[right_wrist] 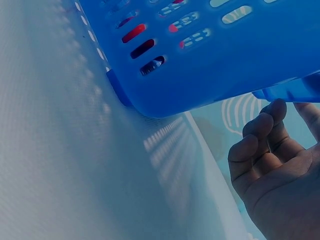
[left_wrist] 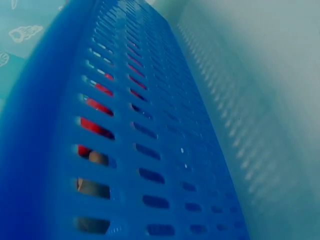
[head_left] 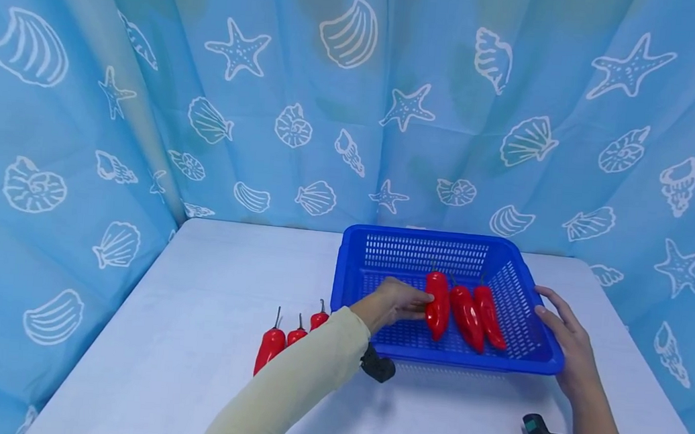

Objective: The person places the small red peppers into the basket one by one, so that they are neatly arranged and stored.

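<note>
My left hand (head_left: 399, 300) reaches over the near side of a blue slotted plastic basket (head_left: 458, 360) and grips a glossy red pepper (head_left: 438, 311) inside it. Two more red peppers lie to its right, a middle pepper (head_left: 467, 318) and a right pepper (head_left: 489, 318). Through the basket's slots in the left wrist view, a bit of red pepper (left_wrist: 95, 126) and a fingertip (left_wrist: 98, 158) show. At the basket's right rim, my right hand (head_left: 571, 340) holds the edge; the right wrist view has its curled fingers (right_wrist: 257, 125) outside the wall.
Left of the basket on the white table (head_left: 194, 327) lie several red peppers, among them a front pepper (head_left: 270, 347), partly hidden by my left sleeve (head_left: 305, 382). A blue curtain (head_left: 266, 171) with white shell and starfish prints hangs behind the table and along its sides.
</note>
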`<state>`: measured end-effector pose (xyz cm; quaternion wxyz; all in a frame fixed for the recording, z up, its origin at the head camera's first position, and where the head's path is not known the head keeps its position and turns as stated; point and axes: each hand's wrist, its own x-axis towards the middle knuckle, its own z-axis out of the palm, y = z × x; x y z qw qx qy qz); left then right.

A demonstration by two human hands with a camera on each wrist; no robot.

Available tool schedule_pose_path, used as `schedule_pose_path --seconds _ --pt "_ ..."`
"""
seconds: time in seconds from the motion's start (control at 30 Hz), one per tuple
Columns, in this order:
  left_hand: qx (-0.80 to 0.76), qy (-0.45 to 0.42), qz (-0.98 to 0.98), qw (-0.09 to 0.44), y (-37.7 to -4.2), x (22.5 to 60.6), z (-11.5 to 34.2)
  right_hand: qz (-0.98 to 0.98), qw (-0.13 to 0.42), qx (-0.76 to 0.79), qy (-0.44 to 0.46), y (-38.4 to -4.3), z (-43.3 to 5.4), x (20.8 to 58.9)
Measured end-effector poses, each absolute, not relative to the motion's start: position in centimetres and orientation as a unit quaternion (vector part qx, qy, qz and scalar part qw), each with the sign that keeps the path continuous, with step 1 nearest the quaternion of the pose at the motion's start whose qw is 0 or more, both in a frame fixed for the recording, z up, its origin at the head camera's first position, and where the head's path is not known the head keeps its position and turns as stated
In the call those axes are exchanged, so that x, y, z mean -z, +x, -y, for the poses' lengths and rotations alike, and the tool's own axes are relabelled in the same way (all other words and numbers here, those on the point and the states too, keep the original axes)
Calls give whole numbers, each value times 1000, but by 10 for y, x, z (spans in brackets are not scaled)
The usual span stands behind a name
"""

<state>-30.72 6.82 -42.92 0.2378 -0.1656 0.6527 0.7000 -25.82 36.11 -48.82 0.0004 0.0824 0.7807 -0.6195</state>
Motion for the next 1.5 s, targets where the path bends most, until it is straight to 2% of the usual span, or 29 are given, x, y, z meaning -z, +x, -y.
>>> schedule_pose_path --seconds 0.9,1.5 --pt "-687 -152 -666 247 -305 436 -53 -786 -5 614 75 -258 -363 488" --pt "-679 -106 -653 318 -303 441 -68 -780 -3 620 79 -259 -363 488"
